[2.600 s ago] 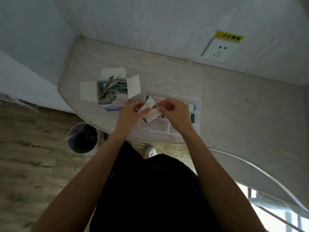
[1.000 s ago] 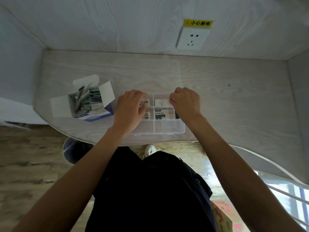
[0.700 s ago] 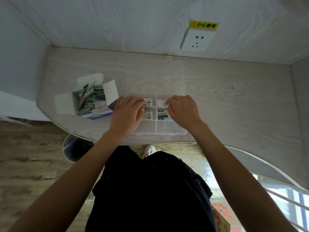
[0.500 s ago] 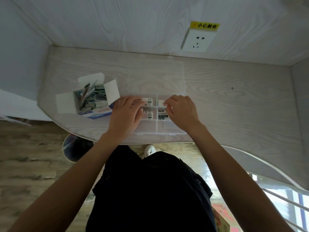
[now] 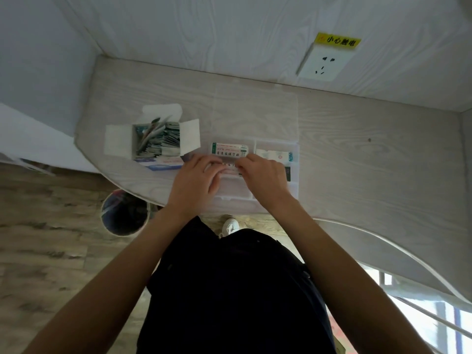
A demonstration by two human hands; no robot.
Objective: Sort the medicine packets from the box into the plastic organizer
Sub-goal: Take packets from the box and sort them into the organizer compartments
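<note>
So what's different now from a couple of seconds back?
The packet held up between both hands then is gone from the air. The left hand and right hand are now down in the plastic organizer, fingers on a packet. The box stays put.

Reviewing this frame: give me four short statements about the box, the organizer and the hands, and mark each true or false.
1. The box stands open with packets inside. True.
2. Both hands are in the box. False: the left hand and right hand are over the plastic organizer.
3. A green-and-white packet lies in the organizer's far left compartment. True.
4. The organizer sits left of the box. False: it sits to the box's right.
</note>
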